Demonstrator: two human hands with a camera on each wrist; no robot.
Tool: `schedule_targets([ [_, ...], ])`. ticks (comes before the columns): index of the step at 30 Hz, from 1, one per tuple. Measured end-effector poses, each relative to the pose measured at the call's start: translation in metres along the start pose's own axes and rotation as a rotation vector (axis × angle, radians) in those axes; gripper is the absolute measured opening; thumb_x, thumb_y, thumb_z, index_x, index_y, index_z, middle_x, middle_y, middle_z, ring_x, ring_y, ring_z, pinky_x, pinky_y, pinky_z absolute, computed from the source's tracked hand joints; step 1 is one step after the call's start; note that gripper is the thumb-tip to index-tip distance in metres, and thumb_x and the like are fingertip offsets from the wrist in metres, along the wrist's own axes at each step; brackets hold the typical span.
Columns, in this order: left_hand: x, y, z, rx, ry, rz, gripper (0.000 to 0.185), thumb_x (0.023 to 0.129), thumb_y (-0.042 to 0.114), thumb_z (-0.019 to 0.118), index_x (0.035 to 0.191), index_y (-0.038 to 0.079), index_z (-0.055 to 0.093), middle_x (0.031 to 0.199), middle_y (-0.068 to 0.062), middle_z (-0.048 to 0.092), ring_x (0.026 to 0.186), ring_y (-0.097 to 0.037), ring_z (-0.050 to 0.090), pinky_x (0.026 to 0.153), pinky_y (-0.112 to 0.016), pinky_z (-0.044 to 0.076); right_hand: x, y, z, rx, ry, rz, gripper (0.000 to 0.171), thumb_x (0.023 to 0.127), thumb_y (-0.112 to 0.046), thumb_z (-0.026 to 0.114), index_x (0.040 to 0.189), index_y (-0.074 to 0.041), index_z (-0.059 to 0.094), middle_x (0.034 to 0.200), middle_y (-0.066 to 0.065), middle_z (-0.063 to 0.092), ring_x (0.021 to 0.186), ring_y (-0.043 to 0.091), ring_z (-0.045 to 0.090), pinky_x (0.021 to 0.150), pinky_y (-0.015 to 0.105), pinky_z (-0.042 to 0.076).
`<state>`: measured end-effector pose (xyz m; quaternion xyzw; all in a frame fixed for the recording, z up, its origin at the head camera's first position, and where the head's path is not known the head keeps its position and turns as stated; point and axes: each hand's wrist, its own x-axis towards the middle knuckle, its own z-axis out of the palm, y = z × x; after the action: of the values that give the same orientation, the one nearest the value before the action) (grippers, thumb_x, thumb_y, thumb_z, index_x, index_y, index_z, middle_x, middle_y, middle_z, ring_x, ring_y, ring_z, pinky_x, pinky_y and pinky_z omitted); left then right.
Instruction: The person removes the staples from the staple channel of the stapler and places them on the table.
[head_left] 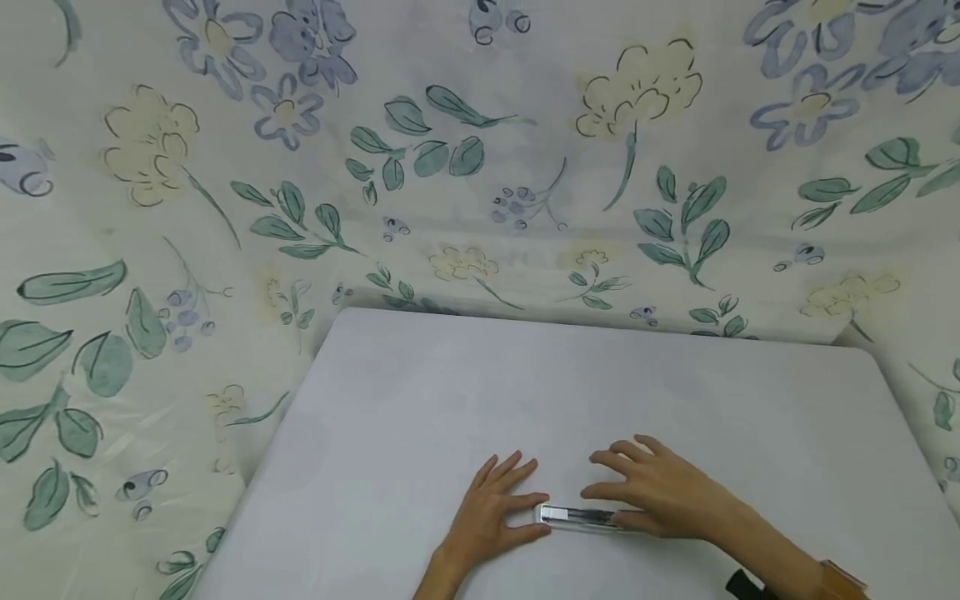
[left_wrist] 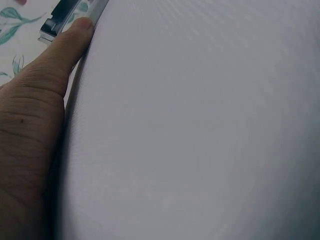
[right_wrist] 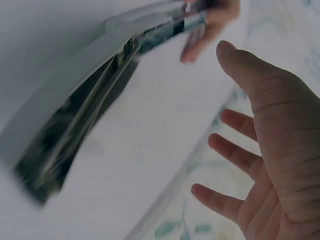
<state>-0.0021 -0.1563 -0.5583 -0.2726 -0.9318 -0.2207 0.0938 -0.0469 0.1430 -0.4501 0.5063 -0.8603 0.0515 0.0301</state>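
In the head view, I see the long, narrow silver-and-black object [head_left: 576,517] on the white table [head_left: 637,400]; the left hand [head_left: 486,515] pinches its left end between thumb and forefinger. In the left wrist view, the thumb touches it. In the right wrist view, the right hand [right_wrist: 280,155] spreads beside it, holding nothing.

A white surface [head_left: 600,392] with rounded far corners spreads across the near part of the scene, and beyond its far edge rises a pale printed sheet [head_left: 480,225] that also extends along the left and right sides. The sheet carries blue flowers [head_left: 287,111] at far left and far right, yellow blossoms [head_left: 637,96], green leaves [head_left: 105,364] and small bluish berries [head_left: 517,204], with faint wrinkles showing at the left.
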Motion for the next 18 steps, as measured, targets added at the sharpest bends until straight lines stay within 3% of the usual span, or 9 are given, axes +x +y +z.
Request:
schedule_targets([
  [4, -0.003, -0.001, 0.002, 0.009, 0.016, 0.033, 0.042, 0.081, 0.059, 0.077, 0.115, 0.034, 0.078, 0.145, 0.0, 0.064, 0.143, -0.027, 0.053, 0.118, -0.057, 0.04, 0.034, -0.008, 0.017, -0.064, -0.094, -0.108, 0.045, 0.091, -0.043, 0.074, 0.135, -0.047, 0.061, 0.138, -0.005, 0.064, 0.123, 0.018, 0.061, 0.097, 0.05, 0.059],
  [8, -0.003, 0.002, 0.006, -0.014, 0.002, 0.057, 0.041, 0.084, 0.061, 0.073, 0.117, 0.036, 0.077, 0.146, -0.001, 0.063, 0.144, -0.028, 0.052, 0.117, -0.058, 0.042, 0.046, -0.014, 0.035, -0.079, -0.127, -0.153, 0.046, 0.094, -0.04, 0.071, 0.138, -0.047, 0.059, 0.137, -0.006, 0.064, 0.121, 0.016, 0.062, 0.093, 0.046, 0.061],
  [12, -0.003, 0.003, 0.005, 0.0, -0.008, 0.071, 0.04, 0.085, 0.061, 0.072, 0.116, 0.037, 0.077, 0.147, -0.001, 0.062, 0.144, -0.028, 0.052, 0.117, -0.057, 0.042, 0.047, -0.013, 0.045, -0.077, -0.108, -0.186, 0.043, 0.094, -0.039, 0.071, 0.135, -0.047, 0.062, 0.135, -0.006, 0.065, 0.119, 0.017, 0.063, 0.089, 0.042, 0.062],
  [18, -0.006, -0.002, -0.003, 0.068, 0.002, 0.051, 0.043, 0.081, 0.062, 0.075, 0.114, 0.035, 0.078, 0.146, 0.001, 0.063, 0.145, -0.026, 0.051, 0.118, -0.054, 0.042, 0.049, -0.007, 0.052, -0.118, -0.002, -0.285, 0.039, 0.093, -0.04, 0.072, 0.13, -0.05, 0.065, 0.137, -0.007, 0.066, 0.118, 0.015, 0.063, 0.085, 0.036, 0.062],
])
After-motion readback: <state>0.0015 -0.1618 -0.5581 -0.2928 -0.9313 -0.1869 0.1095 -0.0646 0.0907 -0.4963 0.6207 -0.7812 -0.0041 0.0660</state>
